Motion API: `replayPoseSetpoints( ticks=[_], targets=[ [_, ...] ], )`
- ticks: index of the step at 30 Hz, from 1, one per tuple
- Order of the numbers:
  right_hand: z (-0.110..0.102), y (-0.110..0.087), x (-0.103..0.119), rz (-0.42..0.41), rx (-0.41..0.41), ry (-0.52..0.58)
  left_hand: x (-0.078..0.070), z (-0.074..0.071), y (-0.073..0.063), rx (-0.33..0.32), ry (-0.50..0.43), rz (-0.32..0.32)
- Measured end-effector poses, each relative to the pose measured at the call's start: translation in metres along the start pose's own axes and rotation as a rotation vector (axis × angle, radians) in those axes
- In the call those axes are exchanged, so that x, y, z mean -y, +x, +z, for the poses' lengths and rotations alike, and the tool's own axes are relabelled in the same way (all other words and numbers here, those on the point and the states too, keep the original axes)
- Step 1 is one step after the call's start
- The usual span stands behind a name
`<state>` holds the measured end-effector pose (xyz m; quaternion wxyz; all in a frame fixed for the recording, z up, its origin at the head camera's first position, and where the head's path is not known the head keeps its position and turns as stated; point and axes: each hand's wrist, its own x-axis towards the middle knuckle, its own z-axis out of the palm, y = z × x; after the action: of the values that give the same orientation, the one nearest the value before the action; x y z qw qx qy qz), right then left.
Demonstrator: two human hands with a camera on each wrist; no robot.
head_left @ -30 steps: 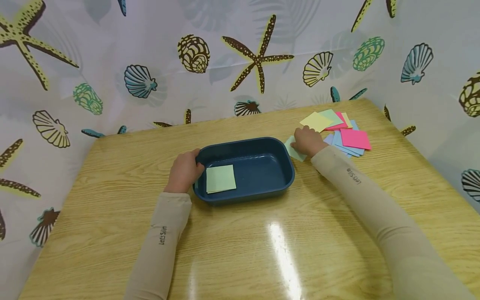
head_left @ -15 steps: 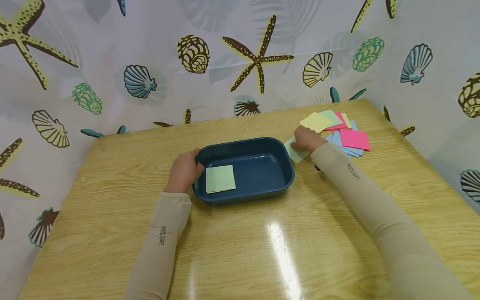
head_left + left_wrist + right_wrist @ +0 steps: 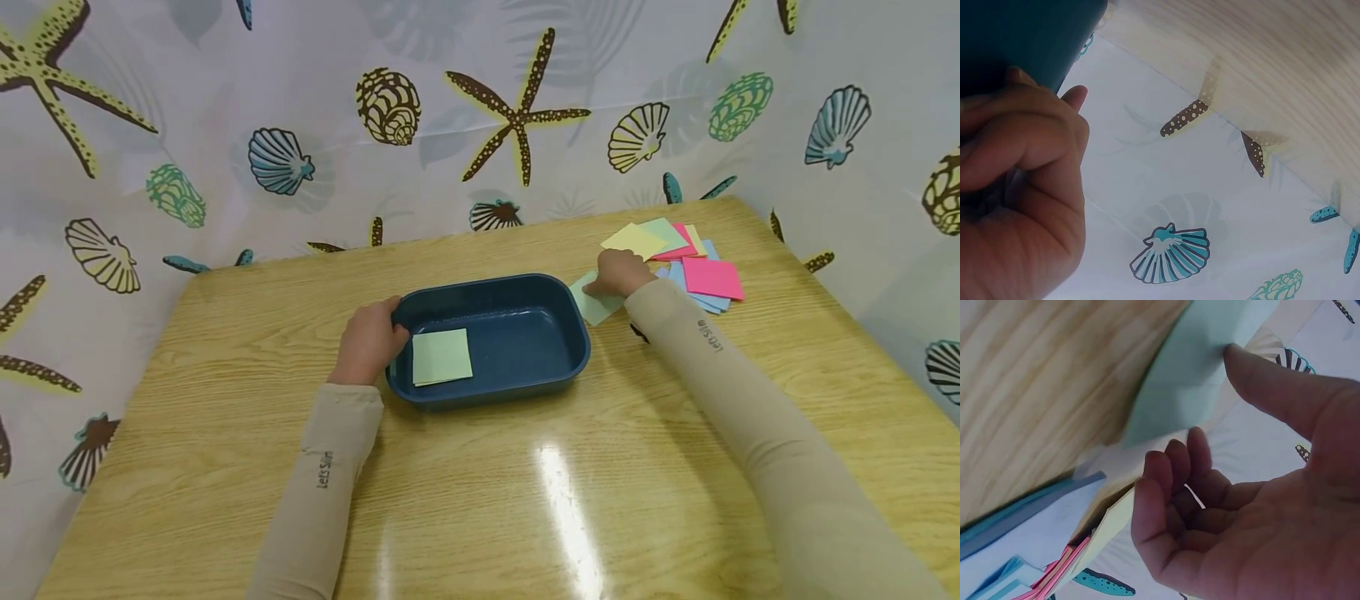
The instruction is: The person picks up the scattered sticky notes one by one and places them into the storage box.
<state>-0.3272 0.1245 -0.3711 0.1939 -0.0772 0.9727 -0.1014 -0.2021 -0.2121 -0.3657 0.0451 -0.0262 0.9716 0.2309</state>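
Note:
In the head view my left hand (image 3: 367, 343) grips the left end of a dark blue rectangular bin (image 3: 487, 396), thumb over its rim. A small stack of pale green sticky notes (image 3: 442, 357) lies at the left inside it. My right hand (image 3: 621, 273) is just right of the bin, with thumb and fingertip at a single pale green sticky note (image 3: 596, 307). The right wrist view shows the thumb touching that note (image 3: 1175, 394) and the other fingers curled beside its edge. My left fingers (image 3: 1022, 144) bend at the bin's wall (image 3: 1029, 37) in the left wrist view.
Behind the right hand lie loose yellow notes (image 3: 633, 240), green notes (image 3: 664, 233), pink notes (image 3: 712, 277) and blue notes (image 3: 708, 302), partly overlapping. The wooden table (image 3: 480, 492) meets a shell-patterned cloth (image 3: 420, 183) at its back and sides.
My right hand has shifted slightly right and turned a little, and more of the green note shows under it. The left hand and the bin have kept their place.

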Motion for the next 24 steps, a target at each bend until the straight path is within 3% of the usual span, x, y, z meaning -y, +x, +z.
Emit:
replayPoseSetpoints(
  ticks=[13, 24],
  targets=[
    [-0.003, -0.004, -0.006, -0.054, -0.086, 0.081, -0.001, 0.0, 0.001, 0.018, -0.004, -0.021],
    [-0.03, -0.019, -0.001, -0.082, -0.109, 0.144, -0.002, 0.001, 0.0, 0.011, 0.001, -0.013]
  ],
)
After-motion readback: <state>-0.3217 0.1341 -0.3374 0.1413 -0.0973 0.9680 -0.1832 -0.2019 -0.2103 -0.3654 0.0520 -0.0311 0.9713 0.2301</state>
